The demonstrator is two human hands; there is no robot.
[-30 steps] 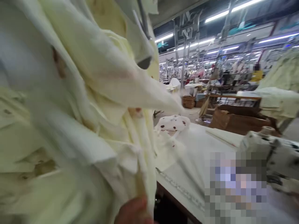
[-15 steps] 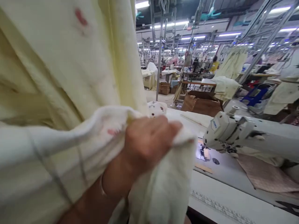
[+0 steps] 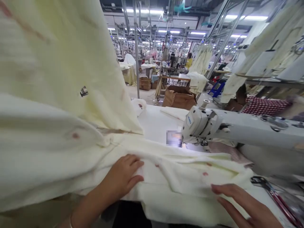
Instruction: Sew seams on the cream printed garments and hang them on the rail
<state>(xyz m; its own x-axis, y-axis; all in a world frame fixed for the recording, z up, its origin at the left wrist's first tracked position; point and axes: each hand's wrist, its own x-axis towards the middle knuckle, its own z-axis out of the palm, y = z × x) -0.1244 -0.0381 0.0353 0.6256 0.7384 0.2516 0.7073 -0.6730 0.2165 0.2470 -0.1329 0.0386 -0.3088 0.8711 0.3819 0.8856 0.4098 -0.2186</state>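
Currently, a soft cream-coloured cloth with small reddish spots lies rumpled across the white worktop, its folds running beneath and between the person's hands. The left hand rests palm down on it, fingers relaxed and gripping nothing visible. The right hand is held over the cloth's right part, thumb and fingers parted, with no fabric pinched; whether the fingertips touch it cannot be told. Smoothing seems to be the step in hand, probably best done with light, flat palms: the left steadying the layers, the right easing creases outward without dragging the cloth.

By count, one white metal sewing machine with a long arm stands just beyond the cloth, and one slender tool with red handles and a dark head lies to the right. One broad pale-yellow drape hangs at the left; whether it joins the spread cloth is unclear. One large crumpled brown carton sits behind the worktop.
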